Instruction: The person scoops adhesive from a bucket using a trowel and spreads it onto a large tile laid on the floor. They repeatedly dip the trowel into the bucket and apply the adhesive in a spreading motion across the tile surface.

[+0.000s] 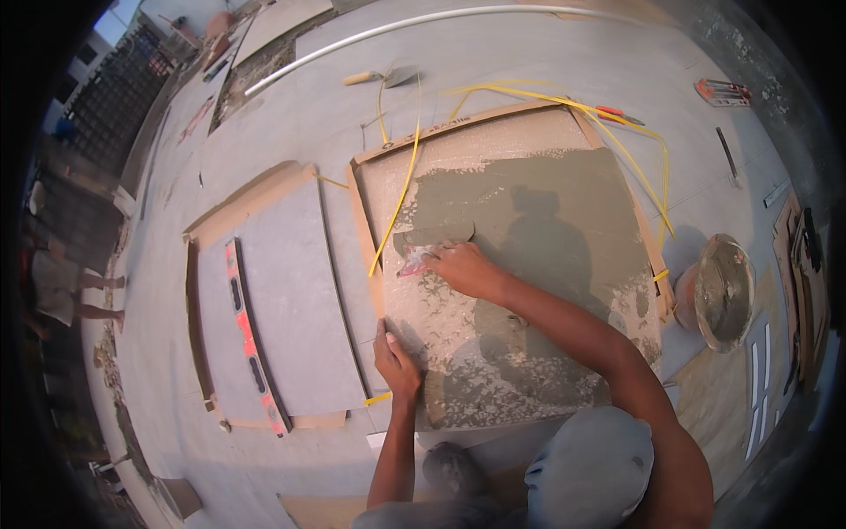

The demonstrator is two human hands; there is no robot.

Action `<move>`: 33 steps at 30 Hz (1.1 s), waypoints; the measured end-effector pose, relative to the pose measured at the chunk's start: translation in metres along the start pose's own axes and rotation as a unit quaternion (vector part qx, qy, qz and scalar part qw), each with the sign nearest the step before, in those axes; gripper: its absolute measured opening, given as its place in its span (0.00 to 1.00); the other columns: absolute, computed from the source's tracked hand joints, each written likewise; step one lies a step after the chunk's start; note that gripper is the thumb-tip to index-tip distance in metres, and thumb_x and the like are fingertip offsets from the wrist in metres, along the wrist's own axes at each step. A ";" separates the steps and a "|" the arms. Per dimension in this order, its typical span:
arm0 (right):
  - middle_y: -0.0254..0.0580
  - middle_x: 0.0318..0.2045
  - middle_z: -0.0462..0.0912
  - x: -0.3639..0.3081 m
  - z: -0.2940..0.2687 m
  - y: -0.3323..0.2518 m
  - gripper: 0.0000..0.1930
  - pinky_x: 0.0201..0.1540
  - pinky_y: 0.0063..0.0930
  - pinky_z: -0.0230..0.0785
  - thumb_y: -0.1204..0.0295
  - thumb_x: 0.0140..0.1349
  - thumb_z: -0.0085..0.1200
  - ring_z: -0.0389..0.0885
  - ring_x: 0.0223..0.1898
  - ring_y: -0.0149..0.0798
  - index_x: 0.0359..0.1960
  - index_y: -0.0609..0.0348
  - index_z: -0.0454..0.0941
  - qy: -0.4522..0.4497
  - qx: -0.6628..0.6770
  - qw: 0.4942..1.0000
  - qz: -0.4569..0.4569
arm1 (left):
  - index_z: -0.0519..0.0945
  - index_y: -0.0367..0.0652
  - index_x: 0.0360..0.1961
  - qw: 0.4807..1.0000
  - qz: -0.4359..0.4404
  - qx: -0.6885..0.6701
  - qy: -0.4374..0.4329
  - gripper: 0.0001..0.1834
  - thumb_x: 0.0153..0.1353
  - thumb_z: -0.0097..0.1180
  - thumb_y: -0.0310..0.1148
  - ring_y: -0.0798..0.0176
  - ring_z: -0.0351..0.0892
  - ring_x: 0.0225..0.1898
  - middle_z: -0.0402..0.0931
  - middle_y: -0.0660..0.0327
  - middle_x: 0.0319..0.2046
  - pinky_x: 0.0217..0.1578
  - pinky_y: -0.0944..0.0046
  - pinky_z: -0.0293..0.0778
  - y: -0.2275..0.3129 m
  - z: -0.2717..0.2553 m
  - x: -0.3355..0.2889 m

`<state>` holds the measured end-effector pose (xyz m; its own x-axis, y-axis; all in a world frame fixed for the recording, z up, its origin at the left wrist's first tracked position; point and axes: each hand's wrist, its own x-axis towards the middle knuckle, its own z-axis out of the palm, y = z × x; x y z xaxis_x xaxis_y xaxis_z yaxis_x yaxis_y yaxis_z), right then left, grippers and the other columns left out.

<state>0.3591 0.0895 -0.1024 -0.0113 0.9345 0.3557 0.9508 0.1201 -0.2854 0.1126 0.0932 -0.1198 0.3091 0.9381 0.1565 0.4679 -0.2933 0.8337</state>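
Observation:
My right hand (467, 267) is closed round the handle of a trowel (438, 234), whose blade is coated in grey mortar. The blade rests on the mortar layer (476, 189) spread over a large tile (520, 132), which lies in an opened cardboard box (458, 126). Mortar is smooth at the far part and patchy at the near part. My left hand (399, 363) grips the cardboard edge by the tile's near left side, thumb apart from the fingers. A loose yellow strap (407, 181) crosses the box's left edge.
Left lies another grey tile (291, 309) on cardboard, with a red spirit level (251, 339) across it. A mortar bucket (724, 293) stands right. Beyond are a second trowel (401, 76), a white pipe (370, 35) and red-handled pliers (619, 115). A person (62, 282) is at far left.

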 end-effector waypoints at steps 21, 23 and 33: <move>0.62 0.39 0.80 0.003 -0.123 0.084 0.18 0.49 0.47 0.69 0.74 0.53 0.53 0.77 0.45 0.62 0.47 0.60 0.77 -0.057 0.138 0.951 0.271 | 0.73 0.39 0.36 0.971 0.060 0.226 -0.044 0.10 0.67 0.47 0.35 0.39 0.77 0.35 0.78 0.46 0.32 0.36 0.45 0.71 -0.013 0.019 0.179; 0.59 0.42 0.81 0.045 -0.114 0.108 0.20 0.50 0.46 0.70 0.76 0.53 0.52 0.78 0.46 0.61 0.51 0.57 0.78 -0.080 0.124 0.963 0.224 | 0.71 0.39 0.36 0.976 0.082 0.201 0.023 0.09 0.67 0.45 0.34 0.38 0.77 0.35 0.77 0.47 0.32 0.36 0.44 0.70 -0.030 0.009 0.184; 0.55 0.38 0.82 0.083 -0.064 0.053 0.24 0.45 0.42 0.70 0.78 0.57 0.48 0.79 0.42 0.58 0.57 0.48 0.76 -0.246 0.088 0.958 0.122 | 0.71 0.43 0.37 0.909 0.140 0.391 0.002 0.07 0.56 0.47 0.23 0.53 0.69 0.40 0.71 0.57 0.35 0.40 0.53 0.63 -0.082 -0.015 0.162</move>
<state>0.4287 0.1519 -0.0308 0.0186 0.9816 -0.1901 0.8771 -0.1073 -0.4682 0.1121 0.2723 -0.1545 0.5053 0.8062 0.3079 0.8175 -0.5614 0.1286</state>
